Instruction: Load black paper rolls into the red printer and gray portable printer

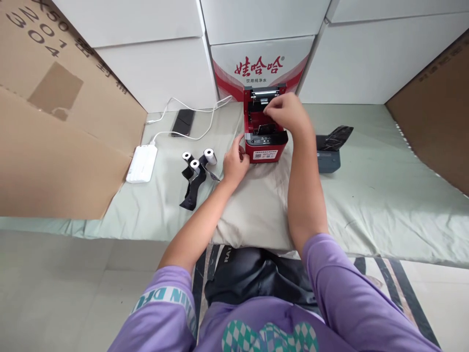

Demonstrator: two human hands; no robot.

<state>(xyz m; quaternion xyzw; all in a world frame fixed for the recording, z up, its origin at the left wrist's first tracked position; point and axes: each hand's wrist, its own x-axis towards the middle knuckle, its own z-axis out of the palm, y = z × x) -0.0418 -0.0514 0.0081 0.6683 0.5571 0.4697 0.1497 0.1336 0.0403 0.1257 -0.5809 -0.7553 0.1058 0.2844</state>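
A red and black receipt printer [266,153] stands on the cloth with its lid [264,94] raised and its paper bay showing. Inside the bay, a dark strip [266,129] sticks up behind the front panel. My left hand [236,164] grips the printer's left front corner, with the fingers curled against its side. Over the open bay hovers my right hand [287,113], slightly blurred, its fingertips pinched together near the lid's inside. Whatever is between those fingertips, if anything, cannot be made out. Several small paper rolls [195,165] with black tails lie left of my left hand.
A second, dark grey printer [329,161] with a black strip sits to the right. At left are a white power bank [142,164], its white cable [211,120] and a dark phone [182,122]. White boxes [157,73] stand behind; cardboard boxes [69,142] flank both sides.
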